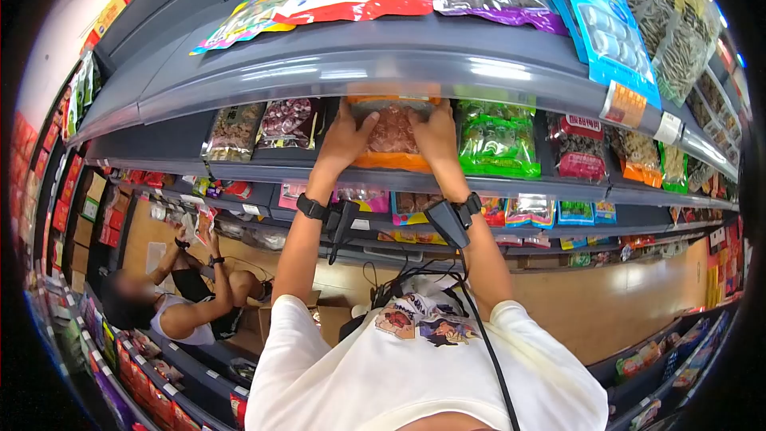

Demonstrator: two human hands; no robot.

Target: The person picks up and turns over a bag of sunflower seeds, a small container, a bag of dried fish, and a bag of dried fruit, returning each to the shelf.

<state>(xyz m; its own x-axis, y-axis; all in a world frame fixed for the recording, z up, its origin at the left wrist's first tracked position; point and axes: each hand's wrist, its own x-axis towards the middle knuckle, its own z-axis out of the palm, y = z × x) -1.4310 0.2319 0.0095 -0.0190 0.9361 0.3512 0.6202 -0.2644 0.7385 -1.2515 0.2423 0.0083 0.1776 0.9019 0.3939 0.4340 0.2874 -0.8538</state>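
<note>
Both arms reach up to a grey shelf (319,168). My left hand (343,142) and my right hand (436,134) grip the two sides of an orange snack bag (392,134) with a clear window showing brown pieces. The bag stands upright on the shelf, between a dark red-and-white bag (289,122) on its left and a green bag (499,140) on its right. Each wrist carries a black band with a small device.
A shelf above (335,56) holds flat-lying snack packs. Lower shelves carry more packets with price tags. At the lower left another person (183,303) crouches on the floor by the shelving, holding a packet. Cardboard boxes lie near them. A black cable runs down my white shirt.
</note>
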